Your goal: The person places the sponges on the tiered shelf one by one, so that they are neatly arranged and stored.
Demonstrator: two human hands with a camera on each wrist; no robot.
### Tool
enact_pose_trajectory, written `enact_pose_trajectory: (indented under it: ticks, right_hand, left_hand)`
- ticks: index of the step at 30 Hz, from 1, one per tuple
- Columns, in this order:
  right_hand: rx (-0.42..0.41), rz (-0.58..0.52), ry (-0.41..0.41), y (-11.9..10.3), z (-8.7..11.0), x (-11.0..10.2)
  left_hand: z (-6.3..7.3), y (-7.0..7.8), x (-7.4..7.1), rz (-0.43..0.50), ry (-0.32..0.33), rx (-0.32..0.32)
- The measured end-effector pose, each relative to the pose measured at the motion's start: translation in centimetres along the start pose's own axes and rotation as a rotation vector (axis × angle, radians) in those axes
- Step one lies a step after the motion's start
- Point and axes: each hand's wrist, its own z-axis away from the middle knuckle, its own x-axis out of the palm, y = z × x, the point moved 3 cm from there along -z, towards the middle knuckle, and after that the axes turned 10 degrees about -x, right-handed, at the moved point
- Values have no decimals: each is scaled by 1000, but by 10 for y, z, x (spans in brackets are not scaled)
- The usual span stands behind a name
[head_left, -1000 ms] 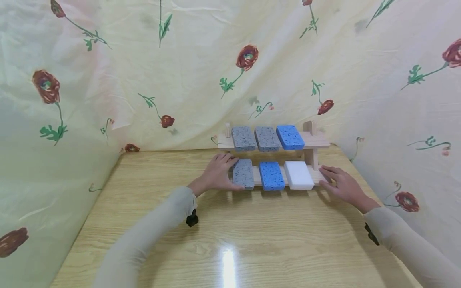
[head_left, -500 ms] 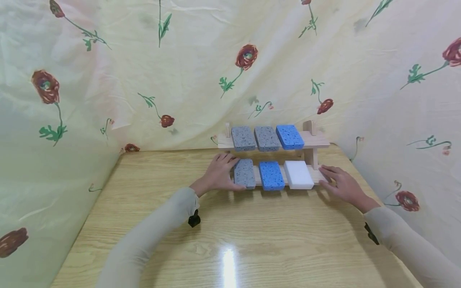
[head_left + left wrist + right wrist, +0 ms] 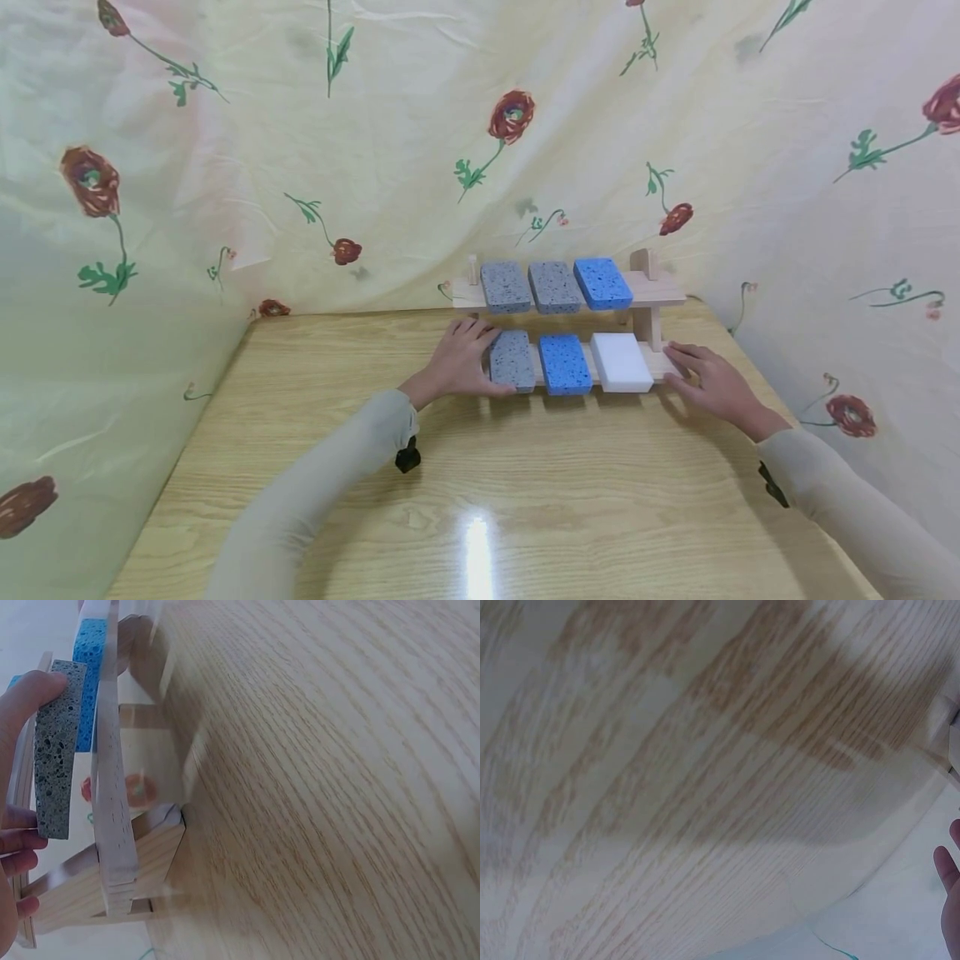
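Note:
A two-tier wooden rack (image 3: 657, 289) stands at the back of the table, with flat sponges lying on both tiers. My left hand (image 3: 463, 362) holds the grey speckled sponge (image 3: 512, 362) at the left end of the lower tier, thumb on its near end and fingers at the far end. In the left wrist view, this grey sponge (image 3: 56, 750) appears between thumb and fingertips. To its right lie a blue speckled sponge (image 3: 566, 365) and a white sponge (image 3: 622, 363). My right hand (image 3: 712, 385) rests at the rack's lower right end, fingers loosely spread.
On the upper tier are two grey sponges (image 3: 506, 287) (image 3: 554, 287) and a blue sponge (image 3: 603, 283). The wood-grain table (image 3: 360, 517) extends in front of the rack. A flowered cloth (image 3: 405, 158) hangs behind and at both sides.
My left hand has shifted slightly right, sliding the grey sponge along the lower tier closer to the blue one. My right hand stays in place at the rack's end.

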Motion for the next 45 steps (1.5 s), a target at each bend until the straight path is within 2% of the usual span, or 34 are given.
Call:
enact_pose_trajectory:
  ticks: [12,28,45]
  right_hand:
    - [-26,7,31,0,-1,0]
    - [-41,10,43,-3,-1,-2]
    - [-39,13,38,-1,-1,1]
  left_hand:
    - [-2,1,6,-44,24,-7]
    - [-4,-2,13,-51,9,-26]
    - [-2,-1,12,-36,0,-15]
